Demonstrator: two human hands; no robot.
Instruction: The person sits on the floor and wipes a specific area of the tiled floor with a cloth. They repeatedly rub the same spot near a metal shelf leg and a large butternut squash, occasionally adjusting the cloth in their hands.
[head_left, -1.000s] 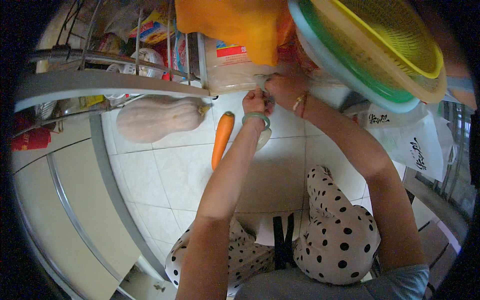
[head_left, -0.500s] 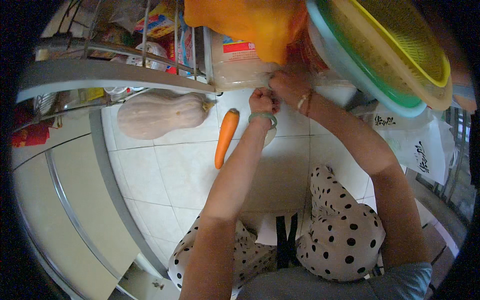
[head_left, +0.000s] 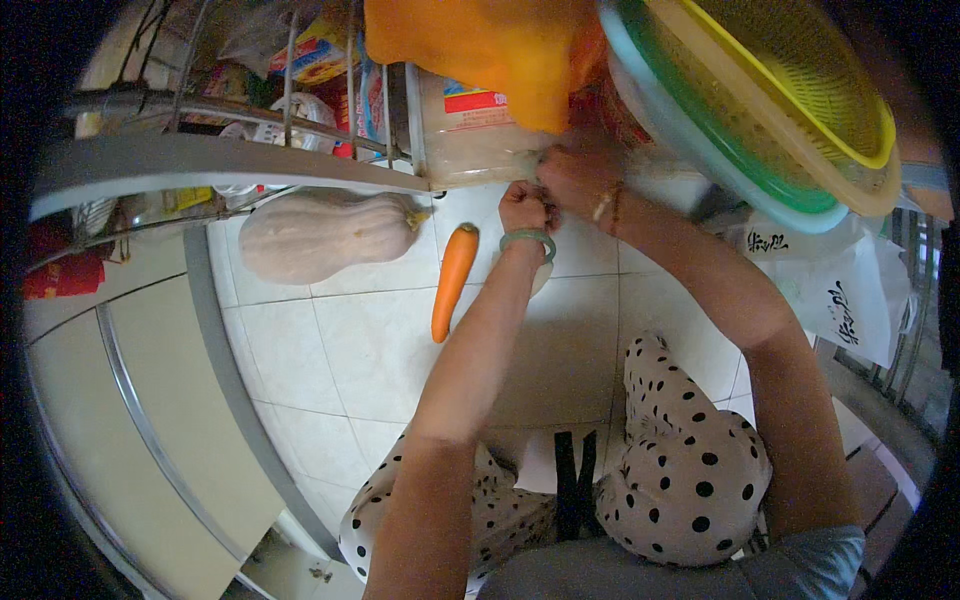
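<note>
My left hand (head_left: 524,207), with a green bangle at the wrist, is closed into a fist against the lower edge of a clear plastic bag (head_left: 478,135) that sits at the front of a wire rack. My right hand (head_left: 570,178) is pressed against the same spot, fingers pinched on the bag's plastic. What the fingers grip is partly hidden. An orange carrot (head_left: 453,281) lies on the white tiled floor just left of my left forearm. A pale butternut squash (head_left: 325,235) lies further left under the rack.
An orange bag (head_left: 480,45) hangs above the hands. Stacked yellow and green colander baskets (head_left: 770,110) fill the upper right. White printed bags (head_left: 850,290) lie at right. The wire rack (head_left: 220,150) holds packets. My knees in dotted trousers (head_left: 690,470) are below.
Both hands stay at the bag's edge; the view has drifted slightly, and the hands have shifted a little to the right along the bag.
</note>
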